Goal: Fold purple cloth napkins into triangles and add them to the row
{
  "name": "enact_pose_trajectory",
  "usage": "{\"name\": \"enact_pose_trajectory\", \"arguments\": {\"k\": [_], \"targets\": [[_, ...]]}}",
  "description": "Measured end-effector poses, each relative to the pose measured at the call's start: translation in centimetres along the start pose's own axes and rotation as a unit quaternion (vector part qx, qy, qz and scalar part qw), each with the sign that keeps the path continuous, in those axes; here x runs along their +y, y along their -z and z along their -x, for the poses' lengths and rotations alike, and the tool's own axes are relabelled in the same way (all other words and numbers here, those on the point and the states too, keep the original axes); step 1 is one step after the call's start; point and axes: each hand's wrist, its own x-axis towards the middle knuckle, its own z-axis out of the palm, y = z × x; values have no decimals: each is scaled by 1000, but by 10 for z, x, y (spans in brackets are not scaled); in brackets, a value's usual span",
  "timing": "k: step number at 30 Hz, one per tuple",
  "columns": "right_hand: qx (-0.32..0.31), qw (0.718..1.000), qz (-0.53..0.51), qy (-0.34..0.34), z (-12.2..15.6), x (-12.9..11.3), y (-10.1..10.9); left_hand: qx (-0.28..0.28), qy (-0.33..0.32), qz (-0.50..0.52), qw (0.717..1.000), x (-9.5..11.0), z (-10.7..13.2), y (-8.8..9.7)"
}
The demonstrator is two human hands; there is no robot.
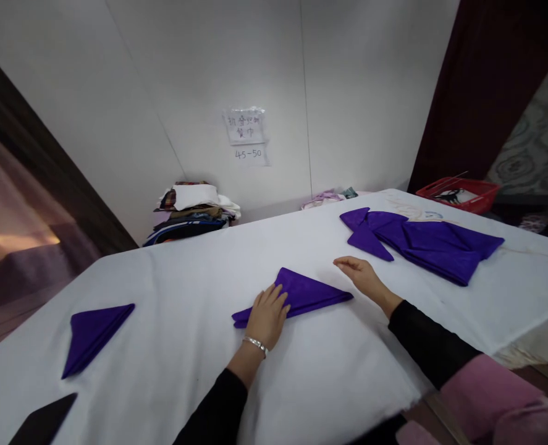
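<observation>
A purple cloth napkin point(308, 294), folded into a triangle, lies on the white-covered table in front of me. My left hand point(269, 314) rests flat on its left part, fingers stretched out, with a silver bracelet at the wrist. Just beyond the napkin's right tip, my right hand point(359, 277) hovers with its fingers extended and close together, apart from the cloth. Several more purple napkins point(434, 244) lie in a loose, overlapping pile at the back right. Off to the left sits another folded purple triangle point(92, 337).
A dark flat object point(44, 423) lies at the lower left. Stacked clothes point(188, 216) stand behind the table's far edge, beside pinkish cloth point(324, 198). A red basket point(475, 196) is at the far right. Handwritten paper point(246, 128) hangs on the white wall.
</observation>
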Motion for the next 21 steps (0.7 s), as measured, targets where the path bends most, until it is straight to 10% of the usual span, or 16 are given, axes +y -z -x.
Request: {"name": "enact_pose_trajectory", "arguments": {"k": [8,21], "targets": [[-174,981,81,-16,37,14,27,-40,-21,50,998,-6,10,-23],[-123,951,273,73,43,17,20,-57,-38,36,997,-10,8,-26]]}}
